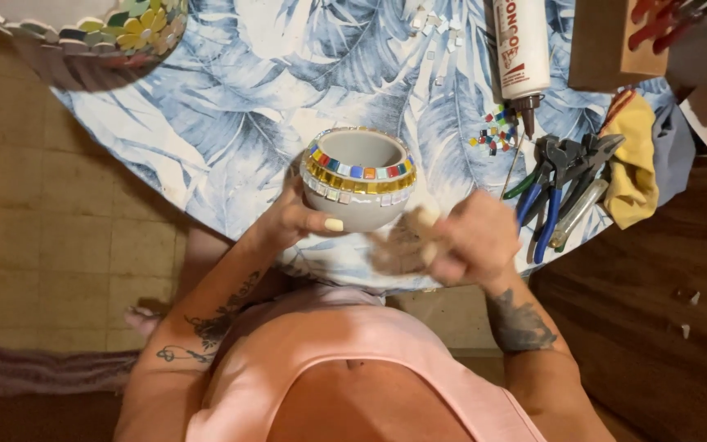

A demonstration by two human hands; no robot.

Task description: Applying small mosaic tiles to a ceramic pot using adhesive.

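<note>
Your left hand point(300, 219) cups the side of a grey bowl point(358, 178) ringed with coloured and gold mosaic tiles, at the middle of the frame over the counter's point(239, 106) near edge; your right hand point(472, 239), just right of it and blurred, is curled shut on a brownish rag point(396, 250); blue-handled pliers point(543, 196), a yellow cloth point(632, 168) and an adhesive tube point(521, 53) lie at upper right.
</note>
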